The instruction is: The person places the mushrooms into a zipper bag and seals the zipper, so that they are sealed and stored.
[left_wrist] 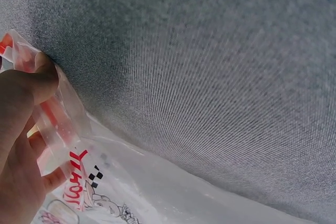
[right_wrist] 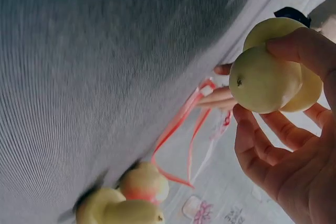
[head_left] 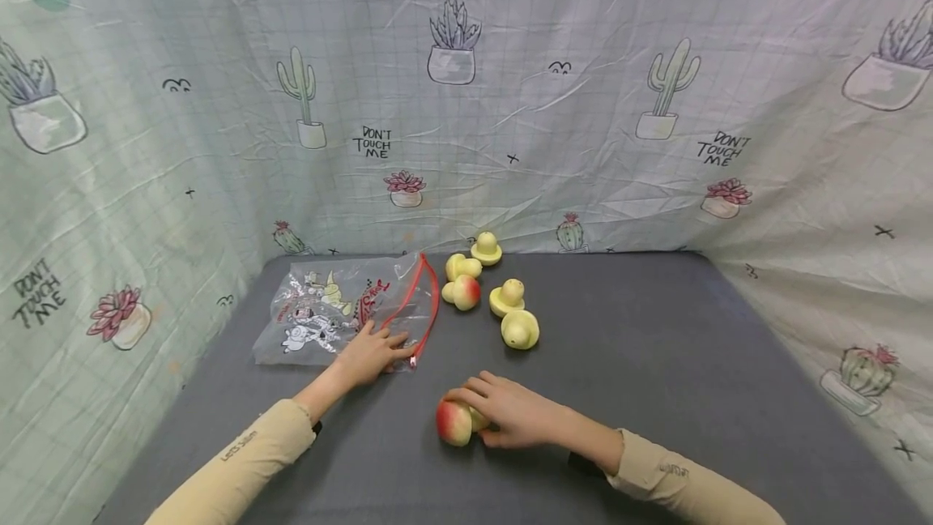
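My right hand (head_left: 521, 413) grips a mushroom-shaped toy (right_wrist: 266, 81) by its pale yellow knob, thumb on one side and fingers on the other. A dark dot marks the knob's tip, and the wide cap shows a red blush in the head view. My left hand (head_left: 368, 353) rests on a clear printed plastic bag (head_left: 313, 322), fingers spread near its red zip edge. In the left wrist view the thumb lies at the bag's edge and the fingertips touch the plastic. The bag lies flat, with its zip pull (head_left: 413, 360) at the near corner.
Several similar yellow toys (head_left: 513, 296) sit beyond my hands, right of the bag. One of them (head_left: 467, 292) lies on its side with a red cap. The dark grey tabletop (head_left: 641, 363) meets a hanging cactus-print cloth (head_left: 452, 144) at the back and sides.
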Demonstrator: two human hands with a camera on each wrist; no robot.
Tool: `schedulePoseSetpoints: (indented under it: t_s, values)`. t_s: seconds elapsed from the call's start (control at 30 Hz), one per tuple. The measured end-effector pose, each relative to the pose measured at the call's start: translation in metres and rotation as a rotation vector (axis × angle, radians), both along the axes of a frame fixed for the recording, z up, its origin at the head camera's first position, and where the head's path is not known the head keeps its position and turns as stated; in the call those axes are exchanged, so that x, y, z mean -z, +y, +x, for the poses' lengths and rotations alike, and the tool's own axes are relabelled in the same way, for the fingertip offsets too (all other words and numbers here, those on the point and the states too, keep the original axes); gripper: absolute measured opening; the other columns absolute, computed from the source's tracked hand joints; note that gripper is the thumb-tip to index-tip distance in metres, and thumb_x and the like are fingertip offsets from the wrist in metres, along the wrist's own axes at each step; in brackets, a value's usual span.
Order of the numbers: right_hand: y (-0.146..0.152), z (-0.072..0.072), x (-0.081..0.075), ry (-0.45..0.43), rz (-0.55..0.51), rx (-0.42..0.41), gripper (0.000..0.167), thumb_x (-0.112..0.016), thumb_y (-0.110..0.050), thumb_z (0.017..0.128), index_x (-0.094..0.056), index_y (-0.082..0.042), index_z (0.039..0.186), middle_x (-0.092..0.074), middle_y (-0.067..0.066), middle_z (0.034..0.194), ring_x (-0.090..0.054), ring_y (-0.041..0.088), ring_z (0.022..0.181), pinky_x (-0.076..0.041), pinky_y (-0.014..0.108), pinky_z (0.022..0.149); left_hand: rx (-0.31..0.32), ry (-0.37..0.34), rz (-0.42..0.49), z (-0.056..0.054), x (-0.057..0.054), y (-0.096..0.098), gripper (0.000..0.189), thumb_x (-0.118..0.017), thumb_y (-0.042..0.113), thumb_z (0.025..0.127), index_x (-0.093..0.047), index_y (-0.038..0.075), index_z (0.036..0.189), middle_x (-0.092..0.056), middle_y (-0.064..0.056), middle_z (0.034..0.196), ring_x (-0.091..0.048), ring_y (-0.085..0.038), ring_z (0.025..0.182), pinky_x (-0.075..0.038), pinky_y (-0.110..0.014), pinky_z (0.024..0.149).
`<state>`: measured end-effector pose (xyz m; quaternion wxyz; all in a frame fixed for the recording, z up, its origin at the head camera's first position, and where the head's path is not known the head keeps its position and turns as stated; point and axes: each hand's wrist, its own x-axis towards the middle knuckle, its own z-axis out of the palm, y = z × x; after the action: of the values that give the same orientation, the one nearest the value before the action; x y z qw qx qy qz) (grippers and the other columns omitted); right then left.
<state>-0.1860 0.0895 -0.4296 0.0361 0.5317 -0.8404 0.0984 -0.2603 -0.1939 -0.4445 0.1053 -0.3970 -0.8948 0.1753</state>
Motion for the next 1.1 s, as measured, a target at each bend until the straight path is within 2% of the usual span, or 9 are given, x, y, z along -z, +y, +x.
schedulePoseSetpoints:
  t_s: [0.17, 0.37, 0.57, 0.73, 0.97, 1.1]
  values:
    - [-0.001, -0.01, -0.004, 0.078, -0.03, 0.076, 0.068, -0.069, -0.02, 0.068, -0.039, -0.024, 0.129, -0.051, -0.008, 0.106, -0.045, 0.008, 0.089, -0.043, 0.022, 0.073, -0.004, 0.025, 0.0, -0.002, 0.001, 0.0, 0.05, -0.068, 0.03, 0.073, -0.054, 0.031, 0.121, -0.058, -0.001, 0.121, -0.057, -0.024, 0.097, -0.04, -0.051, 0.084]
    - [-0.003, -0.02, -0.008, 0.146, -0.055, 0.163, 0.065, -0.069, -0.024, 0.071, -0.04, -0.025, 0.128, -0.052, -0.008, 0.102, -0.046, 0.008, 0.086, -0.042, 0.023, 0.071, -0.001, 0.04, 0.004, -0.002, 0.003, 0.001, 0.05, -0.068, 0.03, 0.072, -0.055, 0.031, 0.12, -0.058, -0.001, 0.12, -0.057, -0.024, 0.095, -0.041, -0.05, 0.082]
    - [-0.005, -0.03, -0.007, 0.216, -0.119, 0.239, 0.063, -0.07, -0.024, 0.068, -0.044, -0.021, 0.125, -0.053, -0.005, 0.098, -0.048, 0.01, 0.083, -0.042, 0.024, 0.067, 0.022, 0.082, 0.003, -0.003, 0.008, 0.001, 0.052, -0.068, 0.033, 0.069, -0.056, 0.033, 0.119, -0.059, 0.001, 0.119, -0.057, -0.022, 0.092, -0.041, -0.049, 0.08]
    - [-0.008, -0.042, -0.006, 0.229, -0.164, 0.309, 0.063, -0.071, -0.024, 0.066, -0.046, -0.019, 0.124, -0.053, -0.003, 0.095, -0.05, 0.011, 0.081, -0.043, 0.026, 0.069, 0.032, 0.101, 0.001, -0.003, 0.01, 0.0, 0.053, -0.069, 0.034, 0.067, -0.056, 0.033, 0.118, -0.06, 0.002, 0.118, -0.057, -0.021, 0.089, -0.041, -0.046, 0.077]
    - [-0.013, -0.055, -0.007, 0.201, -0.166, 0.378, 0.063, -0.07, -0.023, 0.067, -0.045, -0.018, 0.125, -0.054, -0.001, 0.095, -0.05, 0.014, 0.081, -0.042, 0.027, 0.065, 0.03, 0.103, -0.007, 0.001, 0.004, 0.0, 0.052, -0.068, 0.034, 0.069, -0.056, 0.033, 0.119, -0.059, 0.002, 0.118, -0.057, -0.021, 0.089, -0.041, -0.045, 0.076]
    - [-0.017, -0.061, -0.008, 0.191, -0.155, 0.415, 0.067, -0.071, -0.023, 0.068, -0.043, -0.017, 0.129, -0.056, 0.001, 0.098, -0.054, 0.018, 0.087, -0.045, 0.033, 0.072, 0.038, 0.12, -0.007, 0.0, 0.003, 0.0, 0.051, -0.069, 0.034, 0.068, -0.057, 0.033, 0.118, -0.06, 0.002, 0.117, -0.057, -0.02, 0.086, -0.04, -0.043, 0.073]
